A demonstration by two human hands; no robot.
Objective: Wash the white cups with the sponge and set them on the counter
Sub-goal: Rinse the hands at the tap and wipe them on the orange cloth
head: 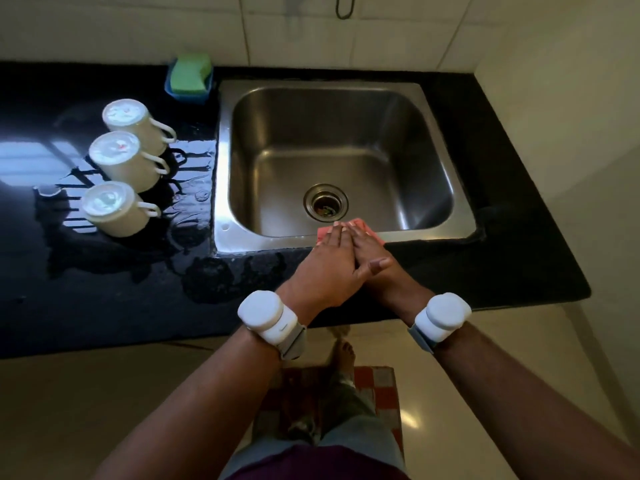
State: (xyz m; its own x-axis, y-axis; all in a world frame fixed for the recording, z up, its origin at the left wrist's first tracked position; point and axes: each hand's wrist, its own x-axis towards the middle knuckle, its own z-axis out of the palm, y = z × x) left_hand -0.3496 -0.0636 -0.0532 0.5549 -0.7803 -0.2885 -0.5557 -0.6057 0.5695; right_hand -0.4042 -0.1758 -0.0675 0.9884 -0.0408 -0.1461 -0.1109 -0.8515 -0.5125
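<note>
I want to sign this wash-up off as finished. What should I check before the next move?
1. All white cups on the counter: ok, three stand upside down left of the sink.
2. Sink free of cups: ok.
3. Green sponge put back: ok, in its blue holder.
4. Hands free: not ok, left hand and right hand press flat on the pink cloth at the sink's front rim.
5. Counter dry: not ok, water lies beside the cups.
6. Cups clean inside: cannot tell.

A steel sink (339, 133) has a round drain (326, 202), and a red-checked mat (383, 384) lies on the floor (104, 393).
</note>
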